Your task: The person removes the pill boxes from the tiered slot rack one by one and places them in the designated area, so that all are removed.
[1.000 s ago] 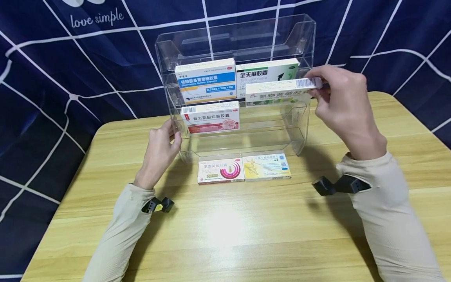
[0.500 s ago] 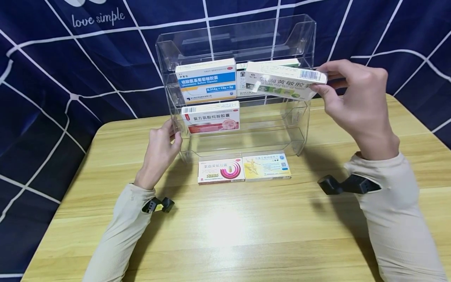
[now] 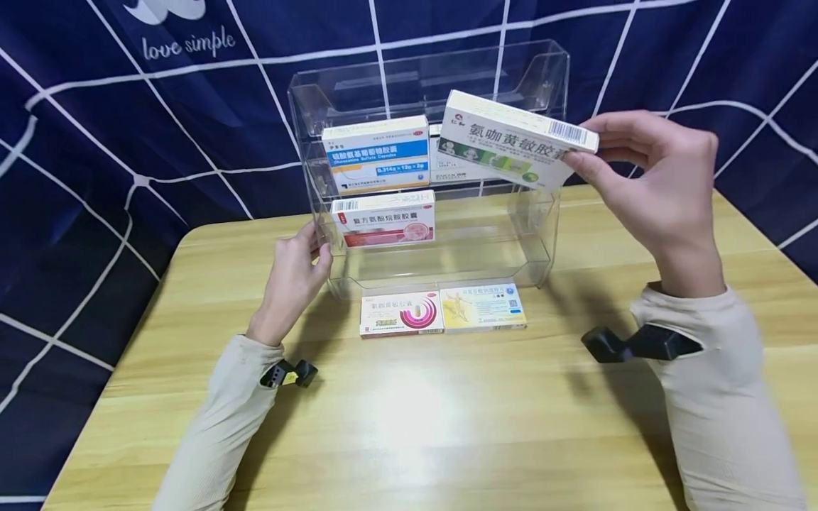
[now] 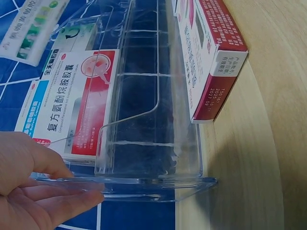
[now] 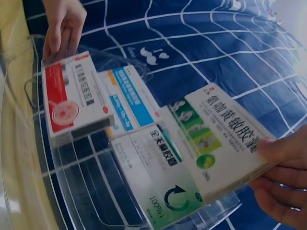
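Note:
My right hand (image 3: 658, 177) pinches one end of a white medicine box with a green picture band (image 3: 511, 145), thumb on its front. The box is tilted, its left end higher, in front of the clear acrylic rack (image 3: 428, 60). It partly covers a white-and-green capsule box (image 5: 156, 179) standing in the rack. With my left hand (image 3: 290, 280) I grip the rack's left side panel between thumb and fingers, as the left wrist view shows. Beside that capsule box stands a blue-and-white box (image 3: 377, 156). One tier lower is a red-and-white box (image 3: 386, 221).
On the wooden table (image 3: 409, 411), a white box with pink rings (image 3: 401, 314) and a yellow-and-blue box (image 3: 484, 306) lie side by side at the rack's foot. A navy cloth with white grid lines (image 3: 211, 121) hangs behind.
My right hand has lifted the green-banded box up from lower in front of the rack and moved rightward, tilting it and turning its front into view. The left hand keeps its grip on the rack.

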A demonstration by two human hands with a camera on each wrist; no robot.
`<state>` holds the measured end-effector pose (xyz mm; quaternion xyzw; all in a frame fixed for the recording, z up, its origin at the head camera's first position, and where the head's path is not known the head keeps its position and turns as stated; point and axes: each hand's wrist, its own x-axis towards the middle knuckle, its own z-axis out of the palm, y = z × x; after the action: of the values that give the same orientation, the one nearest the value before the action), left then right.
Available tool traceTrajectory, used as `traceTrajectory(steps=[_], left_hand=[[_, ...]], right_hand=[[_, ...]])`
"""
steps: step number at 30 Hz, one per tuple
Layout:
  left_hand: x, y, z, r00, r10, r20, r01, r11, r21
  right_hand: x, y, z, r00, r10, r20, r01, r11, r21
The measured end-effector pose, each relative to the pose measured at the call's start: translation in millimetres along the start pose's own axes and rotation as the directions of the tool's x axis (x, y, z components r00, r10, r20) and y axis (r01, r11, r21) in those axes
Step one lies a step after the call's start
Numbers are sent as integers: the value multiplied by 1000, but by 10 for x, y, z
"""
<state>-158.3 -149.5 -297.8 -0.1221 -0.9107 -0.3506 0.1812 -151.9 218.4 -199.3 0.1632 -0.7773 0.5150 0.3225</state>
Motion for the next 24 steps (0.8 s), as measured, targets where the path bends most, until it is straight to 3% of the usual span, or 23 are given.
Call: traceTrajectory(steps=[3, 6, 7, 10, 14, 17, 21, 24], left_hand=[[-16, -22, 16, 1000, -12, 12, 12, 1000, -12], [-16, -27, 14, 1000, -10, 5, 10, 1000, -13], [-12, -28, 11, 1000, -8, 0, 8, 1000, -9], [-5, -24, 4, 1000, -3, 0, 3, 1000, 3], [1, -16, 11, 1000, -1, 3, 1, 1000, 9], [5, -16, 16, 1000, -1, 6, 0, 1000, 8], [6, -24, 15, 1000, -6, 10, 6, 1000, 3], [4, -24, 10, 1000, -7, 10, 7, 1000, 2]], right_hand=[[-52, 28, -33, 994, 93, 59, -106, 958, 265], [-133, 72, -81, 965, 191, 182, -249, 886, 391], [-171, 92, -98, 948, 218, 232, -294, 879, 376], [-304, 166, -145, 888, 297, 351, -385, 897, 217], [-477, 270, -201, 815, 390, 429, -429, 903, -6], [-586, 329, -225, 751, 462, 471, -467, 877, -116], [-712, 403, -235, 682, 502, 531, -500, 851, -162], [-800, 475, -237, 662, 480, 576, -491, 858, -151]])
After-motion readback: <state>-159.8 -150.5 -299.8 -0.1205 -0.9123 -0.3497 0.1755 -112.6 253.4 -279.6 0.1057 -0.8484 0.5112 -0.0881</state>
